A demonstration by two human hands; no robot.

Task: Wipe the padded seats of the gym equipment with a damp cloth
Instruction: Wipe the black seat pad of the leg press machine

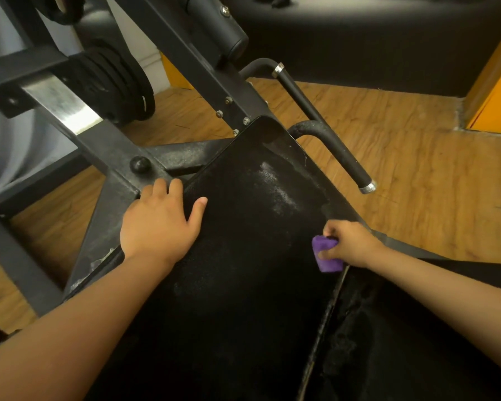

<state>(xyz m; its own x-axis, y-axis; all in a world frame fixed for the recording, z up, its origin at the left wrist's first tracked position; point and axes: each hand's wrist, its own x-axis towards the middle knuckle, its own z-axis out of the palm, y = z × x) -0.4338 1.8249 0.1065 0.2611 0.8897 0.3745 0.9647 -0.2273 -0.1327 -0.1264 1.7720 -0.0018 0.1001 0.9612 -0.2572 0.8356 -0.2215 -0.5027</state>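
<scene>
A long black padded seat (243,256) fills the middle of the head view, dusty, with a pale worn patch near its far end. My left hand (159,224) rests flat on the seat's left edge, fingers spread, fingertips over the metal frame. My right hand (349,243) grips a small bunched purple cloth (326,254) and presses it on the seat's right edge, near the gap to a second black pad (402,342) at the lower right.
A black steel frame (110,157) with bolts runs along the left. Stacked weight plates (119,85) hang behind it. Two black handle bars (339,151) with chrome ends jut out on the right over a wooden floor (417,169). A black upholstered bench (359,39) stands beyond.
</scene>
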